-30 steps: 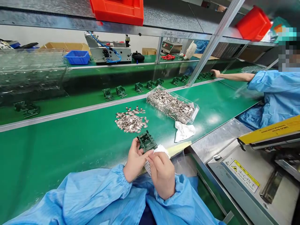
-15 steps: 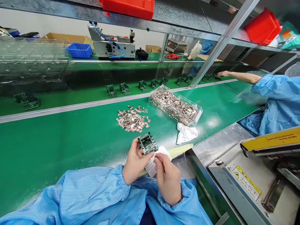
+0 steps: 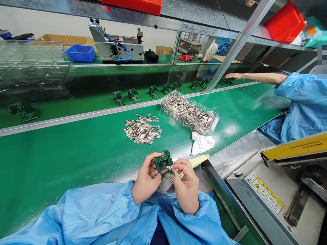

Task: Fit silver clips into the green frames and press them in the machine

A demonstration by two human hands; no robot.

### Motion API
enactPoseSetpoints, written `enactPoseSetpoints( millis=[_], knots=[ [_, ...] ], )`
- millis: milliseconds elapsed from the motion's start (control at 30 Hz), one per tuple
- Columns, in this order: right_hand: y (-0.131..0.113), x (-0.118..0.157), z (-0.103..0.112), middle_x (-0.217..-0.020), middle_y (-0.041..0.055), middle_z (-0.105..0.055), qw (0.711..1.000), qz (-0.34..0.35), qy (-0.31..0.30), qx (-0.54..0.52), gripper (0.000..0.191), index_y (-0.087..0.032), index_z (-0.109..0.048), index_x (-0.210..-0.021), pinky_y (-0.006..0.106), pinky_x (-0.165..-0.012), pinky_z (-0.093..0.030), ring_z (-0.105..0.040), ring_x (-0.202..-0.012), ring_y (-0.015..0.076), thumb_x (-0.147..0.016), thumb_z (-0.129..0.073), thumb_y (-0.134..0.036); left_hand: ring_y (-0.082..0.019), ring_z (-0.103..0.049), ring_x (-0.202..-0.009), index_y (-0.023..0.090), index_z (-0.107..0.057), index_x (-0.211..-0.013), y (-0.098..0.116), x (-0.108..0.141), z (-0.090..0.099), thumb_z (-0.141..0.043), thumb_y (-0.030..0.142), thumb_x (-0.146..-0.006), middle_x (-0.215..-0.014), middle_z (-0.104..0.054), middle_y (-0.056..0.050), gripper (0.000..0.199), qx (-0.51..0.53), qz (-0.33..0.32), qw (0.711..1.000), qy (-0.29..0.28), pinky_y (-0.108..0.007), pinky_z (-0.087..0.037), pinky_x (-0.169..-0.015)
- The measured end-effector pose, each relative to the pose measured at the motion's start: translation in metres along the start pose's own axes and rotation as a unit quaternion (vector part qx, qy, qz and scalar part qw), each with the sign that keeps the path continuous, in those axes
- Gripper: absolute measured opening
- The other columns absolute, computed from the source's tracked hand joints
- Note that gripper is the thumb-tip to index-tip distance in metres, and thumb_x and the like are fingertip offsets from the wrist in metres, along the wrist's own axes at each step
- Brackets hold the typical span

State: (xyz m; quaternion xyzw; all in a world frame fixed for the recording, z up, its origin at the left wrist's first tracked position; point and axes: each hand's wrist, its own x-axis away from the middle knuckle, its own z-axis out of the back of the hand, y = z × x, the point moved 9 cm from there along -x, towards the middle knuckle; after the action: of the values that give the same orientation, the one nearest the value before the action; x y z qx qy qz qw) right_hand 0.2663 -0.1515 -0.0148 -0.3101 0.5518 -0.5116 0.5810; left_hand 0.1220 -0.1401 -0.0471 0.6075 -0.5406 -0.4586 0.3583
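My left hand [image 3: 146,178] is closed on the left side of a dark green plastic frame [image 3: 163,162] that has a square opening in its middle. At the frame's lower right edge, the thumb and fingers of my right hand [image 3: 187,185] are pinched together. Whether a small piece sits between those fingertips is hidden. Below the frame, close to my lap, is a slab of small silver pieces in rows [image 3: 166,183], partly covered by my hands. Beyond my hands lies a loose pile of small metal pieces [image 3: 141,131] on the green tabletop [image 3: 84,156].
A clear tray [image 3: 214,124] full of metal pieces stands behind a white cloth [image 3: 201,143]. Several similar green frames [image 3: 154,91] line the rear strip. At right are a machine [image 3: 258,190] and a co-worker's arm [image 3: 265,78]. A metal shelf [image 3: 194,29] spans overhead.
My right hand's fingers have moved up from the silver slab to the green frame. The frame has tilted and come nearer my right hand. The co-worker's hand has shifted left.
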Motion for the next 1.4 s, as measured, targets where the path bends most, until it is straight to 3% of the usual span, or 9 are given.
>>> enactPoseSetpoints(
  millis=[233, 400, 533, 767, 967, 1300, 1400],
  knots=[
    [0.001, 0.002, -0.007, -0.101, 0.0065, -0.057, 0.999, 0.004, -0.009, 0.051, 0.009, -0.021, -0.068, -0.075, 0.033, -0.086, -0.045, -0.056, -0.101, 0.0218, -0.084, -0.064, -0.023, -0.008, -0.065, -0.082, 0.027, -0.050, -0.119, -0.002, 0.006, -0.003, -0.064, 0.009, -0.080, -0.102, -0.064, 0.000, 0.045, -0.048, 0.014, 0.998, -0.032, -0.017, -0.055, -0.073],
    [0.005, 0.003, -0.005, -0.096, 0.0051, -0.058, 0.999, -0.002, -0.003, 0.042, 0.007, -0.021, -0.063, -0.076, 0.031, -0.081, -0.045, -0.056, -0.094, 0.0201, -0.083, -0.065, -0.022, -0.008, -0.060, -0.077, 0.024, -0.052, -0.118, -0.004, 0.008, 0.001, -0.058, 0.017, -0.088, -0.096, -0.063, -0.001, 0.031, -0.108, 0.011, 0.994, -0.031, -0.015, -0.051, -0.069],
    [0.012, 0.004, -0.008, -0.087, 0.0037, -0.060, 0.999, -0.036, -0.017, -0.023, 0.009, -0.021, -0.062, -0.076, 0.029, -0.075, -0.047, -0.058, -0.085, 0.0185, -0.085, -0.064, -0.022, -0.008, -0.057, -0.074, 0.024, -0.052, -0.117, -0.003, 0.005, 0.002, -0.055, 0.022, -0.091, -0.091, -0.064, 0.000, 0.026, -0.133, 0.010, 0.991, -0.027, -0.015, -0.048, -0.065],
    [0.024, 0.004, -0.012, -0.077, 0.0034, -0.061, 0.986, -0.112, -0.003, -0.120, 0.013, -0.018, -0.064, -0.070, 0.026, -0.061, -0.050, -0.059, -0.070, 0.0164, -0.077, -0.071, -0.027, -0.012, -0.060, -0.075, 0.021, -0.055, -0.112, 0.001, 0.004, 0.001, -0.057, 0.023, -0.088, -0.091, -0.066, -0.002, 0.024, -0.144, 0.017, 0.989, -0.010, -0.019, -0.049, -0.064],
    [0.025, 0.009, -0.011, -0.070, 0.0015, -0.059, 0.982, -0.120, 0.024, -0.142, 0.015, -0.018, -0.063, -0.066, 0.026, -0.060, -0.051, -0.058, -0.066, 0.0150, -0.074, -0.072, -0.028, -0.014, -0.064, -0.082, 0.020, -0.058, -0.109, 0.005, 0.006, 0.001, -0.062, 0.019, -0.083, -0.095, -0.068, -0.004, 0.026, -0.151, 0.020, 0.988, -0.004, -0.022, -0.051, -0.071],
    [0.032, 0.026, -0.002, -0.069, 0.0015, -0.062, 0.971, -0.148, 0.058, -0.178, 0.022, -0.019, -0.059, -0.070, 0.028, -0.063, -0.053, -0.060, -0.067, 0.0160, -0.070, -0.077, -0.032, -0.011, -0.060, -0.069, 0.020, -0.059, -0.110, 0.008, 0.016, -0.012, -0.061, 0.013, -0.080, -0.087, -0.068, -0.001, 0.030, -0.188, 0.015, 0.982, -0.025, -0.018, -0.047, -0.058],
    [0.034, 0.029, 0.006, -0.070, -0.0005, -0.059, 0.968, -0.158, 0.059, -0.186, 0.027, -0.019, -0.056, -0.073, 0.025, -0.059, -0.051, -0.058, -0.063, 0.0141, -0.069, -0.079, -0.034, -0.012, -0.062, -0.074, 0.020, -0.059, -0.110, 0.008, 0.017, -0.018, -0.062, 0.015, -0.081, -0.090, -0.068, -0.002, 0.030, -0.191, 0.010, 0.981, -0.045, -0.019, -0.050, -0.063]
  ],
)
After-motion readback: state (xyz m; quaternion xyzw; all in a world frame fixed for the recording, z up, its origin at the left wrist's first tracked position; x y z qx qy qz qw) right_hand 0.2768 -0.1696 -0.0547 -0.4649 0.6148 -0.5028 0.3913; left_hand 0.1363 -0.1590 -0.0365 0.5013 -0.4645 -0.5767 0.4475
